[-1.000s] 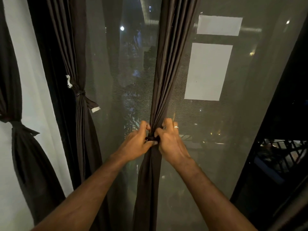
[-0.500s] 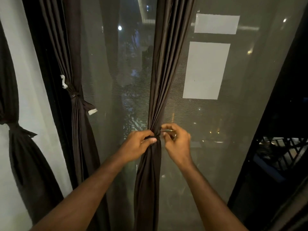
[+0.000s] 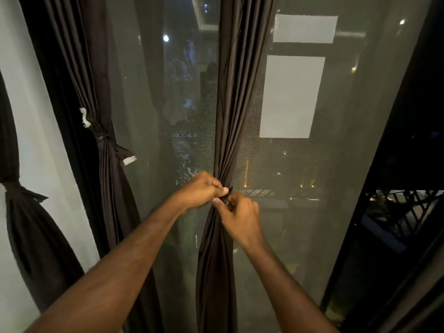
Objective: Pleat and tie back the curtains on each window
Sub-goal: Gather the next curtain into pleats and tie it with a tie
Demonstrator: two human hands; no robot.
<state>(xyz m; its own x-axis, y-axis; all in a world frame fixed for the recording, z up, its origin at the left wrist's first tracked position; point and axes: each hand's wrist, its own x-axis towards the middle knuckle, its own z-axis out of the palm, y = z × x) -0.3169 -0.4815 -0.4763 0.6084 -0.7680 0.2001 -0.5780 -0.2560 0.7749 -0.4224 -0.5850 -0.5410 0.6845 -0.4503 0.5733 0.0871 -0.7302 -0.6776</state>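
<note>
The curtain [image 3: 236, 97] hangs as one gathered, pleated column straight ahead, its long axis running top to bottom against the mesh screen [image 3: 300, 164], and it narrows to a waist exactly where both hands meet. The left hand [image 3: 200, 190] comes in from the left, fingers curled, pinching at the waist; the right hand [image 3: 240, 216] sits just below and to the right, fingers also curled, pinching a small dark bit of tie [image 3: 225, 200] that shows between the two thumbs. Whether that tie already goes fully round the bundle cannot be told, since the hands cover it. The tie lies across the curtain, at right angles to the folds, so the knot likely has to be drawn sideways, each hand pulling toward its own side, while the pleats stay stacked along the vertical. Both hands are equally close to the knot; neither has to reach. Two more curtains to the left, one [image 3: 105, 150] near and one [image 3: 14, 188] at the frame's edge, already hang cinched at mid height, so this looks like a later one in the row
</note>
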